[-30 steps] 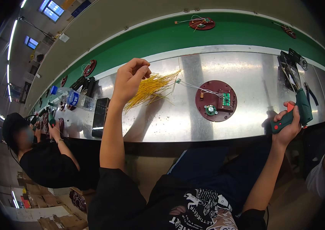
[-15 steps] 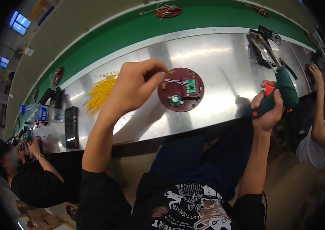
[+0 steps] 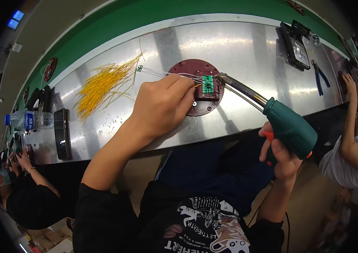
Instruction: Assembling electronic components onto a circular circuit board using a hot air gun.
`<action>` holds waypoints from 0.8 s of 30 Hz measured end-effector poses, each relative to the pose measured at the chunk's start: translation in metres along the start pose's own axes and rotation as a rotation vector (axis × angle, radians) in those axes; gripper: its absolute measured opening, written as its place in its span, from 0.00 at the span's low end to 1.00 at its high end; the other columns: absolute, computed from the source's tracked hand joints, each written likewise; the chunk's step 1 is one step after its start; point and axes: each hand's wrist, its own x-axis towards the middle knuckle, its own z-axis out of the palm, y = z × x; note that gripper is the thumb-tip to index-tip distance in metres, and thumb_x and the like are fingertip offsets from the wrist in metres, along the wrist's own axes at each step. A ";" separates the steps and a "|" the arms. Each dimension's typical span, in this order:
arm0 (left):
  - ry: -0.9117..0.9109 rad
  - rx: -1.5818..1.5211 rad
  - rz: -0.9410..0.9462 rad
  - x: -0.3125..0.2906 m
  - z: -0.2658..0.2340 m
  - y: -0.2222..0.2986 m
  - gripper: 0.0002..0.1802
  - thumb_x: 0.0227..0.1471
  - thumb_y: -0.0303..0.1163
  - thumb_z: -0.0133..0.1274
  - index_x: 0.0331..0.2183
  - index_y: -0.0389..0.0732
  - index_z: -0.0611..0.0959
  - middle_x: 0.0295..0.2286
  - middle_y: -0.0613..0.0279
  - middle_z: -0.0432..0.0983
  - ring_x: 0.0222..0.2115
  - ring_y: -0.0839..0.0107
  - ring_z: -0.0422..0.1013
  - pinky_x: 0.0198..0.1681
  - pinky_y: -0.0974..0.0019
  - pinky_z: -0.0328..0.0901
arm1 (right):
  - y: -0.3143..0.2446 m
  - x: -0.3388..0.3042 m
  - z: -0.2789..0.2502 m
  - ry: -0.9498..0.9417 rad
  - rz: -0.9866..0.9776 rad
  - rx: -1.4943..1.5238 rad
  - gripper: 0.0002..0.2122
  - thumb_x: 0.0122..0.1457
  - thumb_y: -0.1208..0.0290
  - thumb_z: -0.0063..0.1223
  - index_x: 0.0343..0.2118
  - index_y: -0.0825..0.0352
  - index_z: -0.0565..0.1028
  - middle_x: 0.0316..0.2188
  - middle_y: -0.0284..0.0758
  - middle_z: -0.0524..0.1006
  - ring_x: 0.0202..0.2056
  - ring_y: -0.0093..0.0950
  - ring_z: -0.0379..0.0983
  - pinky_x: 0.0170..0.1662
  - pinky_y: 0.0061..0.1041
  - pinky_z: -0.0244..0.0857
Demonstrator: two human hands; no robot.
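A round dark red plastic base [image 3: 191, 66] lies on the metal bench, carrying a green circuit board [image 3: 207, 84] with white wires. My left hand [image 3: 160, 105] is closed in a pinch over the base's left side. From its fingertips a short yellow wire [image 3: 198, 85] sticks out toward the board's left edge. My right hand [image 3: 284, 160] grips a green soldering gun [image 3: 293, 128], fingers around the handle by the red trigger. The gun's tip is at the board's upper right side; whether it touches cannot be told. The base's lower left is hidden behind my left hand.
Loose yellow wires [image 3: 103, 84] lie in a pile at left, near a small green board [image 3: 139, 68] on white wires. Farther left are a phone [image 3: 62, 134] and a plastic bottle [image 3: 40, 120]. Pliers [image 3: 320, 78] and a black box [image 3: 295, 48] lie right. People work on both sides.
My left hand has moved right and down to the board, a yellow wire now showing in its fingers. The soldering gun has swung left, bringing its tip to the board. The whole view has shifted.
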 end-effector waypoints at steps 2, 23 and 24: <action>-0.004 -0.028 -0.010 0.000 -0.001 -0.003 0.06 0.49 0.22 0.59 0.33 0.35 0.83 0.27 0.55 0.79 0.24 0.59 0.77 0.28 0.63 0.71 | 0.001 0.002 0.001 -0.013 0.012 -0.033 0.20 0.58 0.77 0.52 0.53 0.78 0.70 0.38 0.48 0.77 0.19 0.24 0.71 0.20 0.20 0.65; -0.030 -0.114 -0.025 0.002 0.001 -0.008 0.06 0.49 0.22 0.59 0.33 0.36 0.83 0.28 0.55 0.78 0.24 0.58 0.76 0.27 0.63 0.70 | -0.008 0.011 0.006 -0.051 0.123 -0.126 0.23 0.56 0.72 0.53 0.53 0.80 0.69 0.34 0.47 0.74 0.20 0.27 0.70 0.17 0.19 0.63; -0.027 -0.116 -0.024 0.002 0.002 -0.007 0.06 0.49 0.22 0.59 0.33 0.36 0.83 0.28 0.55 0.78 0.24 0.58 0.76 0.27 0.63 0.70 | -0.008 0.011 0.006 -0.052 0.114 -0.130 0.22 0.56 0.72 0.53 0.52 0.80 0.69 0.34 0.47 0.74 0.20 0.27 0.70 0.17 0.19 0.62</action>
